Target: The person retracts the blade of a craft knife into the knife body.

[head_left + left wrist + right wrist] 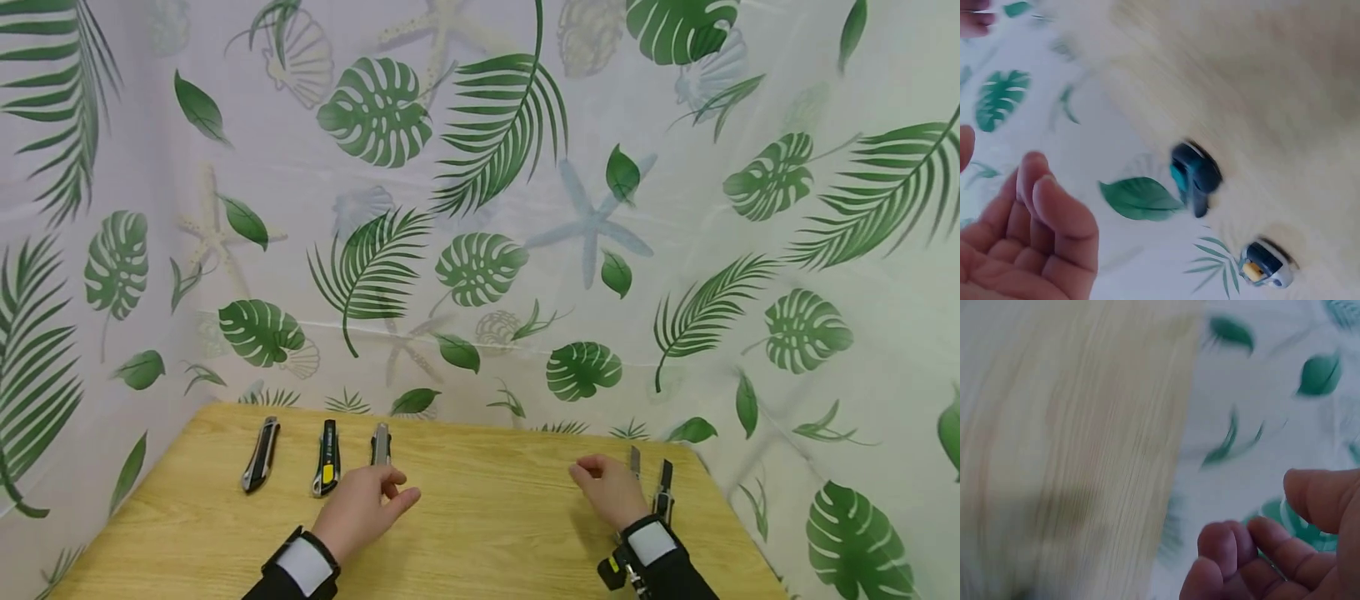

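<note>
My left hand [367, 508] hovers over the left part of the table, fingers loosely bent, nothing in them. Just beyond it lies a grey utility knife [381, 442], its near end hidden by the hand. To its left are a black utility knife with a yellow slider [327, 458] and a black-and-silver utility knife [261, 457]. My right hand [613, 493], also empty with relaxed fingers, is above the right side. Behind it shows the tip of another knife [635, 458]; a black utility knife [663, 487] lies beside it, partly covered by the wrist.
A black-and-yellow piece [612, 572] sits by the right cuff, partly hidden. The wooden table [480, 517] ends at a leaf-printed curtain [487, 367] at the back and along both sides.
</note>
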